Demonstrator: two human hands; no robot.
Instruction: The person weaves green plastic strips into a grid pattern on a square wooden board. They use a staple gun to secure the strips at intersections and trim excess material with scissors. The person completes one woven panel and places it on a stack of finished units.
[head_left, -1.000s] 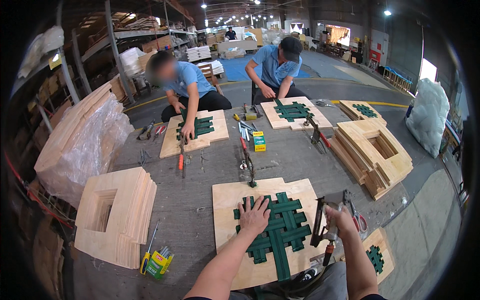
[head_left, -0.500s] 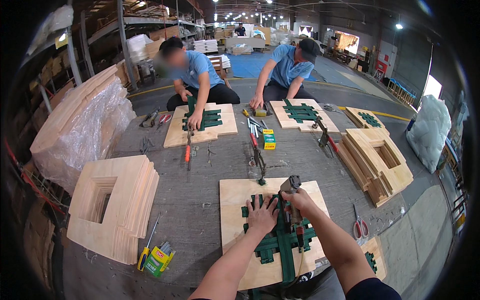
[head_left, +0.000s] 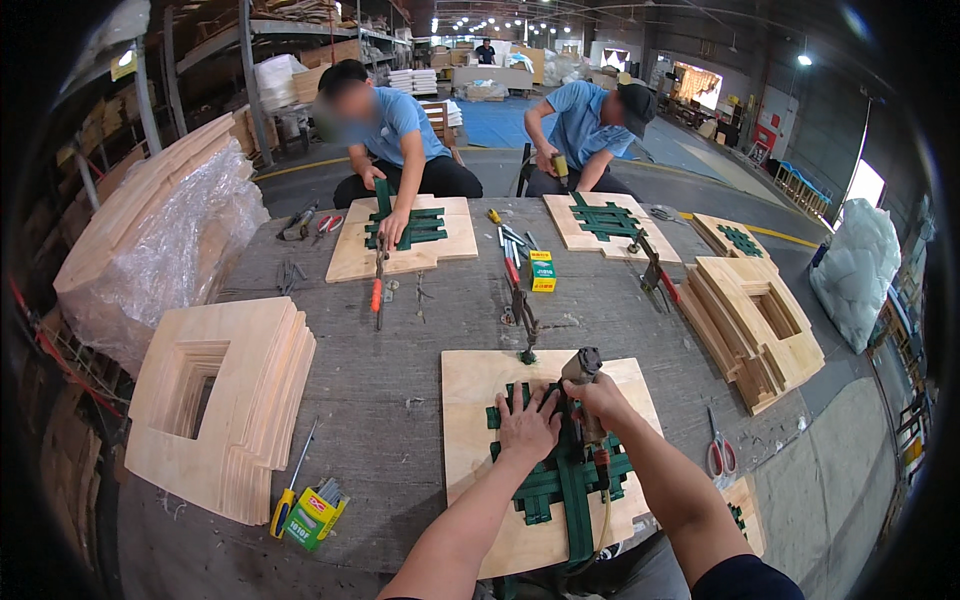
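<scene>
In front of me lies a pale plywood board [head_left: 466, 400] with interlaced green webbing straps [head_left: 574, 505] across its middle. My left hand [head_left: 528, 430] rests flat on the straps, fingers spread. Just right of it, my right hand [head_left: 603, 400] grips a pneumatic staple gun [head_left: 581, 367] whose nose is over the webbing; whether it touches is hidden. An air hose [head_left: 605, 515] runs from the gun toward me. At the board's far edge a toggle clamp [head_left: 522, 310] presses down.
Plywood frames [head_left: 185, 400] are stacked left, more boards [head_left: 760, 310] right. A screwdriver [head_left: 284, 510] and a staple box [head_left: 316, 515] lie near left, red-handled scissors [head_left: 720, 455] at right. Across the table two co-workers handle strapped boards [head_left: 350, 245]; another small box [head_left: 542, 270] stands between.
The co-worker at far right has lifted a staple gun off the table and holds it above the board's edge. My hands stay nearly in place; the view has shifted slightly.
</scene>
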